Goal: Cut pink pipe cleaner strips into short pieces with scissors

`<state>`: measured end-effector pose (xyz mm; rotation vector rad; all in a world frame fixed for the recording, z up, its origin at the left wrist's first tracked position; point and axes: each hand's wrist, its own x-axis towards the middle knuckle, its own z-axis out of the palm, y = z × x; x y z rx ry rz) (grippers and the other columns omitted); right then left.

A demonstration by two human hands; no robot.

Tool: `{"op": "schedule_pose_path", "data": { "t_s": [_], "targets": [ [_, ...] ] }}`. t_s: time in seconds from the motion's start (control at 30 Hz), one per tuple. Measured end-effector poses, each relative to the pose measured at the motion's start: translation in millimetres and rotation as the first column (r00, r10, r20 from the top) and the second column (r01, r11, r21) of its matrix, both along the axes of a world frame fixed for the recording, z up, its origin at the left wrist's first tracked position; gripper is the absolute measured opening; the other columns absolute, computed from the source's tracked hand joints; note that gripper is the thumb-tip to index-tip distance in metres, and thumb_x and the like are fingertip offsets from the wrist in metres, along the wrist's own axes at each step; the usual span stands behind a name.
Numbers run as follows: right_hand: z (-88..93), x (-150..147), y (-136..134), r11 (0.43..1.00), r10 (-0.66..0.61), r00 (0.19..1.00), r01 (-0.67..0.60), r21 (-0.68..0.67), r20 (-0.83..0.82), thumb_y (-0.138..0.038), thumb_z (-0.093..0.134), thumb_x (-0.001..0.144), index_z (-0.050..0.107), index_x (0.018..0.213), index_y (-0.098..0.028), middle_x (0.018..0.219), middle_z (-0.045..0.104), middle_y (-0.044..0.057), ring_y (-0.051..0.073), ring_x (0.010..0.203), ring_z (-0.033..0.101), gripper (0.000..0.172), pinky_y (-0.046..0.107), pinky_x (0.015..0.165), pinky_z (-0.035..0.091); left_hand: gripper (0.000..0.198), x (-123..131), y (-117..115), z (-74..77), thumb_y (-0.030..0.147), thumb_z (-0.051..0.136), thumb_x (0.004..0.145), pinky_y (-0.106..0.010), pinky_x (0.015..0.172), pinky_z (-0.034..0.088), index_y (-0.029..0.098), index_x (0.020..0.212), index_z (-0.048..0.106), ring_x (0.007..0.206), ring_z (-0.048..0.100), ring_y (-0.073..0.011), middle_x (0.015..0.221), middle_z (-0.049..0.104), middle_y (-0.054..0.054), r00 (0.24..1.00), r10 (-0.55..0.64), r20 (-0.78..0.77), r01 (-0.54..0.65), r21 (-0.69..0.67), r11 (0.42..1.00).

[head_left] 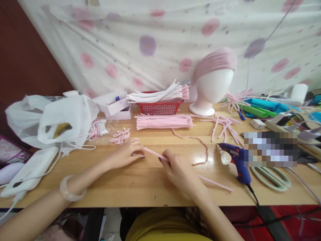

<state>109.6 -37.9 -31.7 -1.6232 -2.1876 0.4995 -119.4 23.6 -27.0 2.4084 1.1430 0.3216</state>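
A pink pipe cleaner (pixel 153 152) runs between my hands, low over the wooden table. Its left end meets the curled fingers of my left hand (pixel 127 153), which partly hide how it is gripped. My right hand (pixel 177 167) pinches it further along between thumb and fingers, and a pink length (pixel 215 183) comes out past that hand to the lower right. Just beyond my left hand lies a small heap of pink looped pieces (pixel 121 136). A thin twisted pinkish strand (pixel 206 147) curves over the table beyond my right hand.
Behind lie a bundle of pink pipe cleaners (pixel 164 122) and a red basket (pixel 159 108) with white and pink stems. A foam head (pixel 213 87) wears a pink wrap. Rightward are a blue glue gun (pixel 237 160) and scissors (pixel 272 179); leftward, plastic bags (pixel 65 117) and a white power strip (pixel 31 172).
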Motion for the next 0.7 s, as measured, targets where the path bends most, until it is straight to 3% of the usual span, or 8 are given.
{"op": "schedule_pose_path", "data": {
  "t_s": [0.17, 0.4, 0.47, 0.57, 0.63, 0.7],
  "targets": [
    [2.4, 15.6, 5.0, 0.999, -0.038, 0.987, 0.034, -0.026, -0.157, -0.021, 0.047, 0.094, 0.053, 0.079, -0.020, 0.065, 0.063, 0.000, 0.016, 0.061, 0.057, 0.015, 0.023, 0.056, 0.030, 0.018, 3.9, 2.8, 9.6, 0.036, 0.052, 0.087, -0.034, 0.080, 0.048, 0.020, 0.088, 0.058, 0.080, 0.066, -0.0192, 0.082, 0.071, -0.003, 0.964, 0.134, 0.229, -0.039, -0.377, 0.925],
    [2.6, 37.9, 11.0, 0.995, -0.099, 0.987, 0.094, -0.043, -0.126, -0.028, 0.047, 0.092, 0.047, 0.072, -0.021, 0.060, 0.056, 0.000, 0.016, 0.057, 0.053, 0.021, 0.025, 0.054, 0.027, 0.021, 1.5, 7.9, 8.9, 0.039, 0.067, 0.078, -0.029, 0.072, 0.049, 0.018, 0.077, 0.064, 0.065, 0.065, -0.0155, 0.066, 0.071, -0.001, 0.896, 0.286, 0.340, -0.097, -0.478, 0.873],
    [3.0, 42.5, 11.0, 0.994, -0.102, 0.988, 0.096, -0.057, -0.118, -0.030, 0.045, 0.092, 0.045, 0.071, -0.021, 0.060, 0.056, 0.000, 0.017, 0.057, 0.053, 0.022, 0.025, 0.054, 0.028, 0.023, 5.4, 9.0, 6.7, 0.038, 0.073, 0.074, -0.029, 0.074, 0.049, 0.017, 0.074, 0.066, 0.072, 0.067, -0.0160, 0.073, 0.074, -0.003, 0.836, 0.351, 0.422, -0.109, -0.499, 0.860],
    [4.4, 48.1, 10.6, 0.993, -0.096, 0.990, 0.087, -0.083, -0.107, -0.033, 0.041, 0.093, 0.042, 0.071, -0.022, 0.060, 0.055, 0.000, 0.018, 0.059, 0.055, 0.024, 0.027, 0.056, 0.031, 0.027, 16.3, 10.6, 5.1, 0.035, 0.081, 0.067, -0.030, 0.083, 0.050, 0.015, 0.069, 0.062, 0.087, 0.069, -0.0176, 0.088, 0.076, -0.008, 0.671, 0.449, 0.590, -0.047, -0.571, 0.819],
    [6.0, 51.3, 10.3, 0.992, -0.072, 0.991, 0.060, -0.109, -0.114, -0.035, 0.039, 0.093, 0.041, 0.070, -0.022, 0.061, 0.054, 0.000, 0.019, 0.060, 0.055, 0.026, 0.027, 0.057, 0.033, 0.032, 25.4, 11.8, 4.5, 0.033, 0.084, 0.063, -0.033, 0.086, 0.050, 0.015, 0.069, 0.058, 0.087, 0.070, -0.0180, 0.085, 0.077, -0.008, 0.552, 0.523, 0.649, 0.052, -0.653, 0.755],
    [8.1, 54.0, 9.6, 0.990, -0.037, 0.991, 0.020, -0.139, -0.127, -0.038, 0.037, 0.094, 0.041, 0.070, -0.022, 0.062, 0.053, 0.000, 0.019, 0.061, 0.055, 0.029, 0.028, 0.058, 0.035, 0.036, 33.8, 13.0, 2.8, 0.032, 0.086, 0.060, -0.035, 0.086, 0.052, 0.015, 0.070, 0.056, 0.080, 0.072, -0.0175, 0.079, 0.076, -0.006, 0.482, 0.585, 0.653, 0.129, -0.713, 0.689]
  ]
}}
